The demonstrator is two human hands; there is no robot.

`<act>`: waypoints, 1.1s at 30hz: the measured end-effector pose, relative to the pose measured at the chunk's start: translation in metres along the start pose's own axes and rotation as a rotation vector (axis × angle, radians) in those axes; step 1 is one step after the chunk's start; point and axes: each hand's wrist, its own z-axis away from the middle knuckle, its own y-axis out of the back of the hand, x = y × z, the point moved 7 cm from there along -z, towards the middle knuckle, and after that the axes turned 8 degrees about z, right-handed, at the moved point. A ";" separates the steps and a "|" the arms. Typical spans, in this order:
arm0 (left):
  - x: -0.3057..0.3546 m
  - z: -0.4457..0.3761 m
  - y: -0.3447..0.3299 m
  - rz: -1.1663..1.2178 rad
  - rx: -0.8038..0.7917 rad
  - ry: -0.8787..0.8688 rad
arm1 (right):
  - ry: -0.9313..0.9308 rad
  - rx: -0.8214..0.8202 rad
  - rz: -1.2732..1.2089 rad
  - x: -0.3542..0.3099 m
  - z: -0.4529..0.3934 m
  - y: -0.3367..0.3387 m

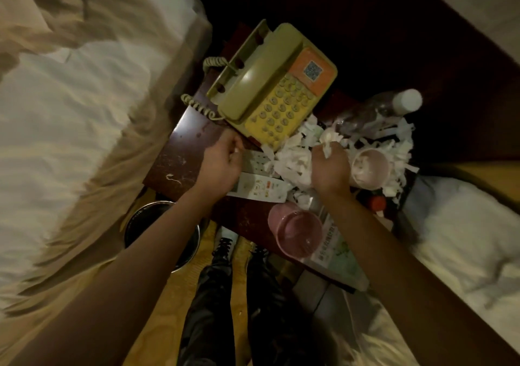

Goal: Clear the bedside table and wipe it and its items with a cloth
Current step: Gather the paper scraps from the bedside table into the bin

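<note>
A dark round bin (146, 219) stands on the floor beside a bed (70, 112).

This looks like a hotel room, with two beds and a small table between them. The left bed (70, 106) has white sheets and a beige cover. The right bed (464, 239) shows white bedding too. The dark wooden bedside table (180, 157) stands in the narrow gap between them. On it sits an old desk phone (270, 84) with a QR code sticker (313, 69), which is typical for a hotel. A remote (259, 187) and a printed card (337, 250) lie there also. A metal bin (146, 219) stands on the floor (174, 295), just beside the left bed.
</note>
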 end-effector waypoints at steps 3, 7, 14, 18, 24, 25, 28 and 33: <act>0.025 0.004 -0.026 -0.137 -0.142 -0.127 | 0.145 -0.015 0.170 0.010 0.004 -0.001; 0.036 -0.001 -0.056 -0.438 -0.276 -0.209 | 0.172 -0.208 0.506 0.029 0.003 -0.008; 0.023 -0.011 -0.085 -0.750 -0.392 -0.210 | 0.225 -0.285 0.459 0.039 0.005 -0.024; 0.026 -0.010 -0.069 -0.475 -0.182 -0.132 | 0.235 -0.220 0.332 0.033 0.007 -0.016; 0.028 0.006 -0.034 -0.110 0.131 0.119 | 0.048 -0.189 -0.058 0.038 0.014 0.014; 0.027 0.009 -0.032 -0.088 0.146 0.152 | 0.019 -0.171 -0.116 0.040 0.014 0.018; 0.025 0.014 -0.034 0.035 0.138 0.225 | -0.069 -0.124 -0.256 0.042 0.018 0.028; 0.025 0.040 -0.029 0.389 0.201 0.455 | -0.043 -0.192 -0.395 0.027 0.027 0.020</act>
